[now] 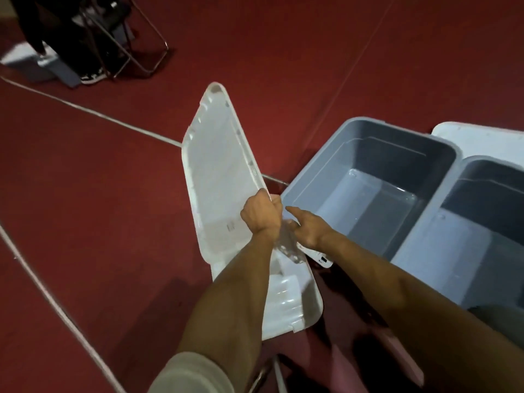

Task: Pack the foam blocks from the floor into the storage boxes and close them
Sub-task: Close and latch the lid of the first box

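Note:
My left hand [259,214] grips the near edge of a white translucent lid [218,171] and holds it tilted up off the red floor. My right hand [307,228] is just beside it, index finger stretched out, its other fingers curled at the blurred edge of a second white lid [295,302] lying lower under my arms. Two grey storage boxes stand to the right, the nearer-left box [309,180] and the right box [453,191], both open with nothing inside. No foam blocks are in view.
A third white lid [482,140] lies behind the boxes at the right edge. At the top left stand a folding metal chair frame [136,49] and a person's legs and shoes [90,76]. White lines cross the red floor [99,180].

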`<state>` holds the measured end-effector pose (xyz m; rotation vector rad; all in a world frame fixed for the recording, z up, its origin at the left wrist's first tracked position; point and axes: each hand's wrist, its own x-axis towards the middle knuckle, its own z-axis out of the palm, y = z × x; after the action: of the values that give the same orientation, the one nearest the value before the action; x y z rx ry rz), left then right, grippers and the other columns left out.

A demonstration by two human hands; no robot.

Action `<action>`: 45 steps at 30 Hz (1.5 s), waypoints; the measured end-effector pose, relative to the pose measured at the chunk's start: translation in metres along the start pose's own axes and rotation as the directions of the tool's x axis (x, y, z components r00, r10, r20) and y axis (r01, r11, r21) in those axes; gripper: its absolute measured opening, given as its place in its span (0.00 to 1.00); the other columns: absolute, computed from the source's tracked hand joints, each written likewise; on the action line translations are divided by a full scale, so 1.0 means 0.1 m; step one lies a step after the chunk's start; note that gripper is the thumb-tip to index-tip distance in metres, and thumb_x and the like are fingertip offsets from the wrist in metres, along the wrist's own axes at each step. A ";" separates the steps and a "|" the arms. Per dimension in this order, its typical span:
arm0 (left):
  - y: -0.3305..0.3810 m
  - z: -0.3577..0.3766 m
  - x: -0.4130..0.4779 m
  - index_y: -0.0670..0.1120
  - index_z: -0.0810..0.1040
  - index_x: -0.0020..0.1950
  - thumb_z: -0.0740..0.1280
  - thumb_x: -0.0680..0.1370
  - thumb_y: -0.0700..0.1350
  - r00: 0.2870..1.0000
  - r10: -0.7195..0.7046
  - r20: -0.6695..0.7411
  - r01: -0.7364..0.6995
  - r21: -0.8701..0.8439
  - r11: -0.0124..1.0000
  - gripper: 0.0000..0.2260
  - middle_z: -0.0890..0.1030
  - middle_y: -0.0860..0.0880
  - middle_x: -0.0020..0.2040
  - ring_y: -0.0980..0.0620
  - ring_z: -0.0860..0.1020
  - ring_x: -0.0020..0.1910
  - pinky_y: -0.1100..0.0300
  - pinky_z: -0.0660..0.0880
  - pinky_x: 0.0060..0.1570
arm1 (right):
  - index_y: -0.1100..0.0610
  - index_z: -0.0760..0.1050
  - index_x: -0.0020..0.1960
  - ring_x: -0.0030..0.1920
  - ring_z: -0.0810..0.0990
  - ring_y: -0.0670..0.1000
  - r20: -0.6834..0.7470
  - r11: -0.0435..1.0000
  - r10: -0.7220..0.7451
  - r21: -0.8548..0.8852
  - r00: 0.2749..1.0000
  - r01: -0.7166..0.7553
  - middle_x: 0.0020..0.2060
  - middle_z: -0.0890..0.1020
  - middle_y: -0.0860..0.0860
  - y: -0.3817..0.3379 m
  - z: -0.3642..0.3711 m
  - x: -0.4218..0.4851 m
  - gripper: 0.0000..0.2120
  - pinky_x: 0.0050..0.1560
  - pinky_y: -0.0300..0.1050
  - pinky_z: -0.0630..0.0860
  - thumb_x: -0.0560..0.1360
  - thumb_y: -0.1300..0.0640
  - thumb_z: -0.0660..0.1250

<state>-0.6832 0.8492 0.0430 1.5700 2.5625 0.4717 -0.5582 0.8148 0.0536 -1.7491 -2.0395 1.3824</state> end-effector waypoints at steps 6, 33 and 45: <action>0.68 -0.50 -0.17 0.42 0.81 0.43 0.65 0.77 0.50 0.972 0.186 -0.144 -0.218 -0.259 0.941 0.12 0.83 0.43 0.37 0.44 0.81 0.37 0.54 0.78 0.39 | 0.52 0.53 0.81 0.77 0.63 0.58 -0.089 0.998 0.031 -0.054 0.996 -0.036 0.79 0.61 0.56 0.09 -0.36 -0.42 0.27 0.76 0.52 0.59 0.85 0.45 0.51; 2.80 -1.43 -2.83 0.44 0.68 0.27 0.71 0.72 0.46 0.865 0.479 -0.151 -0.338 -0.880 0.333 0.17 0.70 0.50 0.23 0.51 0.65 0.24 0.55 0.66 0.30 | 0.61 0.70 0.44 0.40 0.77 0.53 -0.272 0.039 0.594 0.950 0.757 0.310 0.39 0.74 0.57 0.76 -1.89 -3.09 0.13 0.43 0.43 0.77 0.85 0.60 0.52; 3.27 -1.22 -3.85 0.47 0.83 0.44 0.70 0.66 0.60 0.627 0.727 0.282 -0.107 -0.892 0.439 0.18 0.86 0.49 0.40 0.48 0.84 0.40 0.48 0.83 0.45 | 0.66 0.76 0.57 0.40 0.84 0.57 -0.389 -0.007 0.850 0.667 0.356 0.745 0.46 0.82 0.60 2.25 -2.01 -3.90 0.25 0.33 0.46 0.80 0.61 0.59 0.70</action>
<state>-0.2554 0.6213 0.2314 1.5747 1.0276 0.8245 -0.1457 0.5803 0.1895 -1.0802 0.2329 0.7483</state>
